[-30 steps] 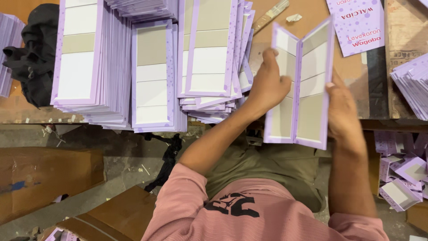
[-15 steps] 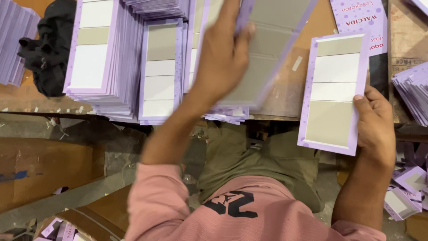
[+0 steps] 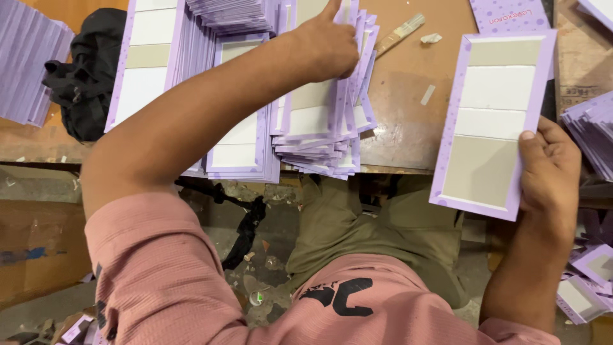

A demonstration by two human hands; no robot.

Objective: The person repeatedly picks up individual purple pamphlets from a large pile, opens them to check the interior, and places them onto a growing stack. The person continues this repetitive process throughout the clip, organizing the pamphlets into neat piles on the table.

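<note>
Looks like a sorting step: on the tabletop [image 3: 408,121], the left hand [image 3: 325,45] is pressing flat, grip open, on the purple card stack [image 3: 319,121]. The right hand [image 3: 549,169] is pinching one lavender panel card [image 3: 491,121]; it probably needs stacking next.

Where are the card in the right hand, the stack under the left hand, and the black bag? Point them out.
purple-edged card [image 3: 491,121]: head view, on its white middle panel.
stack of purple cards [image 3: 319,124]: head view, on the top card's face.
black bag [image 3: 89,83]: head view, on its middle.
</note>
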